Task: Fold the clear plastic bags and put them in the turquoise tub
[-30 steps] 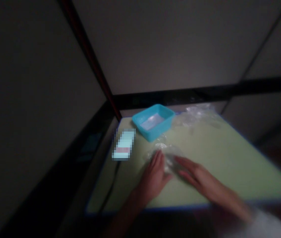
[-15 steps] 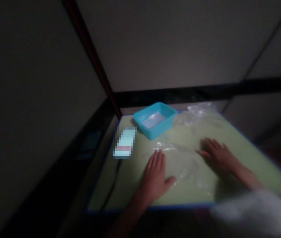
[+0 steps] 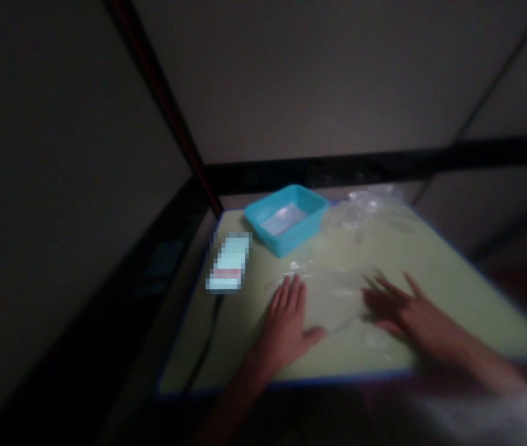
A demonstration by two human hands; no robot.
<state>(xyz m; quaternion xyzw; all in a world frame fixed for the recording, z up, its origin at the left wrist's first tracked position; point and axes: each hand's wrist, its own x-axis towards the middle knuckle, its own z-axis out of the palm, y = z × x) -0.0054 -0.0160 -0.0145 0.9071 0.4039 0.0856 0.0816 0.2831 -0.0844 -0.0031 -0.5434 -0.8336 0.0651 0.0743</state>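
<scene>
A clear plastic bag (image 3: 332,296), thin and see-through, lies spread on the pale yellow tabletop (image 3: 235,347). My left hand (image 3: 286,328) rests flat on its left side, fingers stretched forward and thumb out to the right. At the bag's right side is my right hand (image 3: 407,313), palm down with fingers spread, somewhat blurred; whether it touches the plastic I cannot tell. Neither hand grips anything. The bag's outline is hard to make out in the dim light.
Beyond my hands stands a turquoise basket (image 3: 279,238) with something whitish in its bottom. More crumpled clear plastic (image 3: 370,204) lies at the back right. A lit, pixelated phone-like device (image 3: 230,263) with a dark cable (image 3: 205,347) is on the left. Walls (image 3: 314,80) rise behind and left.
My right hand has come nearer to me and slightly left, its fingers now more spread. My left hand stays flat on the plastic. The whole view has shifted slightly.
</scene>
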